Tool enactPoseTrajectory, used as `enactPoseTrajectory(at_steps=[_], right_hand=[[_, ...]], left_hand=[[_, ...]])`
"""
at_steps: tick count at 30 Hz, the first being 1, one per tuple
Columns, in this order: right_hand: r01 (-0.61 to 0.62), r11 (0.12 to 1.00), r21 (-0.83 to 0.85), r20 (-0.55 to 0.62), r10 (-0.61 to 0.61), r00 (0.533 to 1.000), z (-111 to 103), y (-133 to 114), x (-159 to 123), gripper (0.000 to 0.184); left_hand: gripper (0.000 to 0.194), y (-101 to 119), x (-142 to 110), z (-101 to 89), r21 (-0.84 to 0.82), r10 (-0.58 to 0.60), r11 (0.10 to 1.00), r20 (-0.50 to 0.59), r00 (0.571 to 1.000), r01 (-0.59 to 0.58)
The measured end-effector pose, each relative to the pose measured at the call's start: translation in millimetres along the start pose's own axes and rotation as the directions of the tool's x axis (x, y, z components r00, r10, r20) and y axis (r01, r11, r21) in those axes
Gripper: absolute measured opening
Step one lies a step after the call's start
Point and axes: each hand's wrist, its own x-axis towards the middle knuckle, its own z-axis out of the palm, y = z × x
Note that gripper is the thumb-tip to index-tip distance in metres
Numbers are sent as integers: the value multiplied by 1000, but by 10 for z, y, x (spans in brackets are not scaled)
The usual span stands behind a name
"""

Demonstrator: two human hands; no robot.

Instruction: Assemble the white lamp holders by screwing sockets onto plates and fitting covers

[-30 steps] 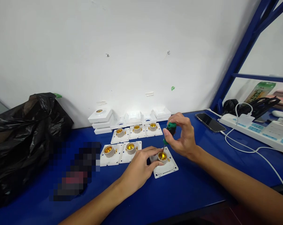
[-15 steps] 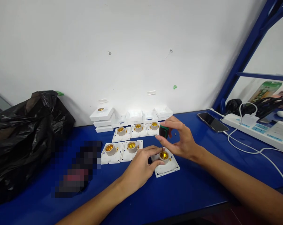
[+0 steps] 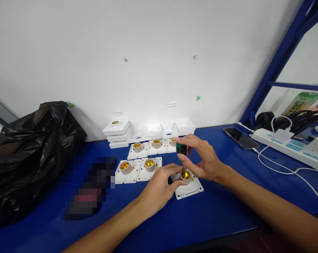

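1. Right hand: thumb and fingertips pinched round the green-and-black handle of a screwdriver. Handle near upright, shaft pointing down.
2. Screwdriver tip: inside the gold-lined cup of a white socket plate. Exact contact point too small to make out.
3. Left hand: thumb and forefinger curved about the cup, gripping it from its left side. Other fingers partly hidden.
4. That plate: flat on the blue worktop, between front and back edges, cup facing up.
5. Left of it, two similar plates side by side. Behind these, a row of three more, the rightmost partly covered by the screwdriver handle.
6. Along the back edge, against the wall: white housings, with a stack at the row's left end, its top piece showing a gold-lined opening.
7. Towards the left edge: black plastic bag; beside it a dark item, pixelated.
8. Near the back right corner: phone, power strip, white cables.
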Motion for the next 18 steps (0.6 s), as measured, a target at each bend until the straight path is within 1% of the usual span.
enactPoseTrajectory(at_steps=[3, 6, 7, 10, 13, 18], right_hand=[[1, 999, -53, -19, -2, 1000, -4, -5, -4, 51], [-35, 999, -31, 25, 36, 999, -3, -17, -6, 51], [-50, 998, -24, 22, 50, 999, -2, -22, -6, 50], [-31, 999, -36, -34, 30, 999, 1, -35, -1, 48], [-49, 999, -10, -16, 49, 999, -1, -49, 3, 48], [-58, 998, -36, -76, 56, 996, -11, -75, 10, 41]], left_hand=[[22, -4, -1, 4, -9, 7, 1000, -2, 1000, -7], [23, -7, 0, 9, 0, 0, 1000, -3, 1000, 0], [25, -8, 0, 10, -5, -6, 1000, -3, 1000, 6], [24, -7, 0, 9, 2, -5, 1000, -5, 1000, 5], [21, 0, 0, 4, 13, -4, 1000, -4, 1000, 4], [32, 10, 0, 3, -8, -25, 1000, -3, 1000, 25]])
